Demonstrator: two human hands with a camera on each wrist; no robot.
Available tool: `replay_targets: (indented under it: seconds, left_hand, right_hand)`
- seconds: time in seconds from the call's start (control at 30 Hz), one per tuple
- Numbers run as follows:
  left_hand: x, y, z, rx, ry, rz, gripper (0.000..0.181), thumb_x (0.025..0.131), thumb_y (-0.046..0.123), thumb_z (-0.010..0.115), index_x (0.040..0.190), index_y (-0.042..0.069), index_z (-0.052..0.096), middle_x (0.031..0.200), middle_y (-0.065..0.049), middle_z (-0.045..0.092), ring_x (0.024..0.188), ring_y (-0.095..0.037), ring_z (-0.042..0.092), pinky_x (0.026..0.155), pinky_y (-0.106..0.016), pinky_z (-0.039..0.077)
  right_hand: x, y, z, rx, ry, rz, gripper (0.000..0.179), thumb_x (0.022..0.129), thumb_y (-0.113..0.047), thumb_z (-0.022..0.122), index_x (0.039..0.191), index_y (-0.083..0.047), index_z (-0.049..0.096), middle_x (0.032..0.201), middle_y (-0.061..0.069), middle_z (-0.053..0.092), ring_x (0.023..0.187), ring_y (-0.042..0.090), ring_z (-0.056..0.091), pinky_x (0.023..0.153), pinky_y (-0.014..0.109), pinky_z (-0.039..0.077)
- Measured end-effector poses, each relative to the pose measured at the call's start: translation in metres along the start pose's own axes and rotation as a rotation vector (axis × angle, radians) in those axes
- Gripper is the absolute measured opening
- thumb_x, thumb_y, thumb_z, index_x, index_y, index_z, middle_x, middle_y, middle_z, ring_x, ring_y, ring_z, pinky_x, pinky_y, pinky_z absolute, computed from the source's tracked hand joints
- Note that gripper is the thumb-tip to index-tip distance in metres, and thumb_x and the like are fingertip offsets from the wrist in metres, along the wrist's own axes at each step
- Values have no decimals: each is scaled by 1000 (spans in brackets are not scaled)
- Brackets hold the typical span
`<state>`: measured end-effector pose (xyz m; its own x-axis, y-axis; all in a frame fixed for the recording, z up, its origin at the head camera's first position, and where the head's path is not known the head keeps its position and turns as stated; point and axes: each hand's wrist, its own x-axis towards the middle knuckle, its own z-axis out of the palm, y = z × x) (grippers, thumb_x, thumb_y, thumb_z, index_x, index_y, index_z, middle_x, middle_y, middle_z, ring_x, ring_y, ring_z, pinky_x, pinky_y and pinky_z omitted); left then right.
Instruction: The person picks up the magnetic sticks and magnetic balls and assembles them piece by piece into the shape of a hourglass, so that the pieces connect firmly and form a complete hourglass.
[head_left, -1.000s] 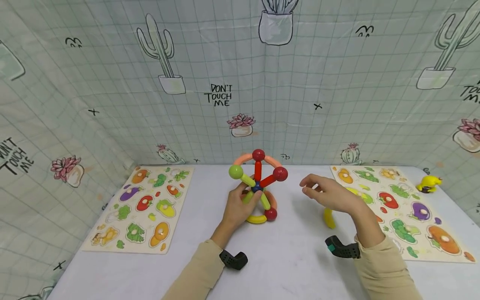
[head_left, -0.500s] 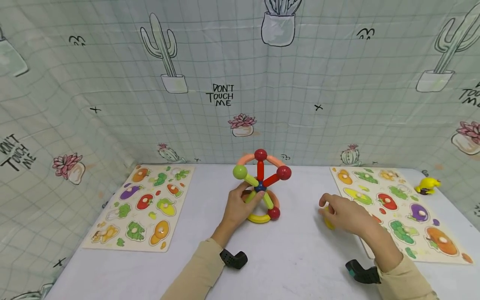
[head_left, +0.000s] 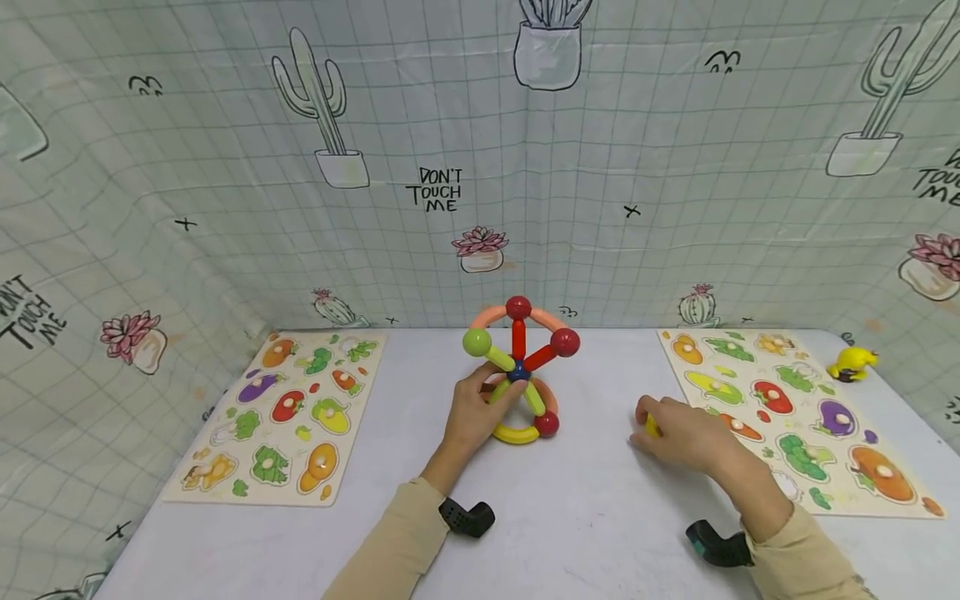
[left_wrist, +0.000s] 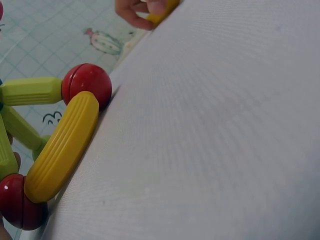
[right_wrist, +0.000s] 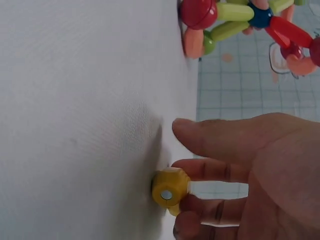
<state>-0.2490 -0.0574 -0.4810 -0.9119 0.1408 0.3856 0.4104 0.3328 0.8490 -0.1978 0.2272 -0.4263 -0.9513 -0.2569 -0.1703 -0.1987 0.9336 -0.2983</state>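
Observation:
My left hand point(head_left: 476, 411) grips the middle of a magnetic ball-and-stick toy, by the green rods around its blue centre ball point(head_left: 518, 372). Red balls point(head_left: 517, 307), a green ball point(head_left: 477, 342) and orange curved rods ring it. At its base, a yellow curved rod point(left_wrist: 65, 147) joins two red balls in the left wrist view. To the right, my right hand point(head_left: 686, 433) reaches down over a loose yellow rod point(right_wrist: 169, 189), seen end-on by the table in the right wrist view. Its bent fingers touch the rod's far side, while the thumb point(right_wrist: 200, 135) stands apart from it.
A vegetable puzzle board point(head_left: 285, 450) lies on the left of the white table point(head_left: 570, 533). Another puzzle board point(head_left: 757, 358) lies right of my right hand. A small yellow toy point(head_left: 852, 364) stands at the far right. A patterned cloth point(head_left: 525, 167) hangs behind.
My right hand has moved right and down onto the loose yellow rod, and its fingers now surround part of it. My left hand keeps hold of the ball-and-stick toy.

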Motion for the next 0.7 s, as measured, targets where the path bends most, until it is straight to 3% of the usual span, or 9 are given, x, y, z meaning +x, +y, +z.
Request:
replay_targets:
  seconds: [0.23, 0.5, 0.7]
  left_hand:
    - [1, 0, 2, -13, -12, -2, 33, 86, 37, 67, 112, 17, 61, 108, -2, 67, 104, -22, 65, 85, -36, 53]
    - [1, 1, 0, 16, -21, 1, 33, 88, 38, 65, 113, 17, 59, 108, -2, 66, 101, -22, 65, 82, -33, 53]
    - [1, -2, 1, -11, -14, 13, 34, 87, 36, 66, 116, 18, 60, 111, 0, 67, 102, -19, 62, 84, -33, 53]
  right_hand:
    - [2, 0, 1, -19, -15, -5, 27, 87, -29, 65, 109, -16, 57, 85, 6, 50, 68, 19, 46, 55, 30, 34]
    - [5, 4, 5, 29, 38, -236, 19, 88, -9, 61, 103, -21, 59, 86, -1, 48, 66, 10, 45, 59, 22, 37]
    - [8, 3, 6, 49, 45, -286, 17, 90, -16, 62, 105, -22, 58, 86, -4, 50, 70, 9, 45, 62, 23, 38]
